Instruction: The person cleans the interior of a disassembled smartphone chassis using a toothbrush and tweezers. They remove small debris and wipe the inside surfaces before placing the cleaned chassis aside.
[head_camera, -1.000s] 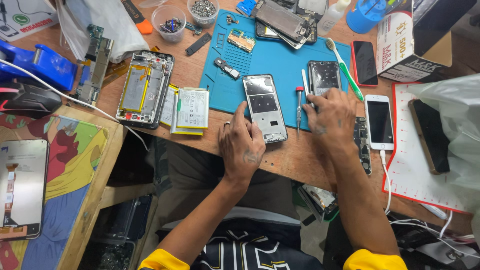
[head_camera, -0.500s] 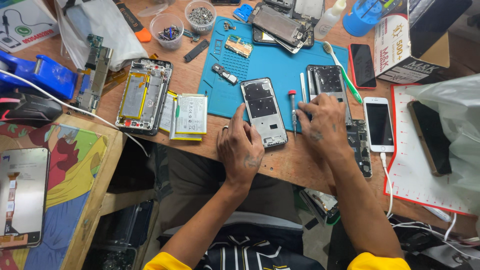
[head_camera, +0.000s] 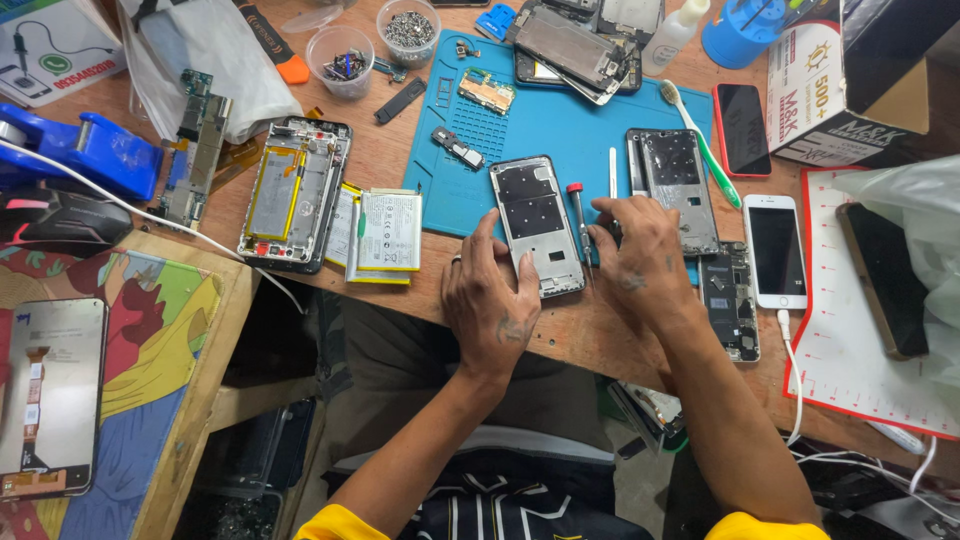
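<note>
Opened grey smartphone frame with bare metal mid-plate (head_camera: 537, 226), lying lengthwise on the near edge of the blue silicone work mat (head_camera: 560, 125), its lower end past the mat onto the brown wooden bench (head_camera: 400, 165); left hand (head_camera: 492, 295) flat beside and over its lower left corner, fingers spread apart and touching the frame edge, clamped on nothing; right hand (head_camera: 640, 255) just right of the frame, fingers curled down onto the mat, whether anything is pinched under them cannot be told; thin screwdriver with red cap (head_camera: 580, 215) lying between the 2 hands, just beside the frame; second stripped grey phone frame (head_camera: 672, 185) touching the right hand's far side; white-and-green toothbrush (head_camera: 700, 140) slanted across the mat's right edge; white smartphone with dark screen (head_camera: 774, 250) on a white cable, further right, near a red-edged white mat (head_camera: 850, 350); left of the blue mat, an open phone body with yellowish battery (head_camera: 295, 190) and a loose white-labelled battery (head_camera: 385, 235); at the far bench edge, 2 clear plastic cups of small screws and parts (head_camera: 375, 35); blue tape dispenser (head_camera: 95, 150) at far left.
</note>
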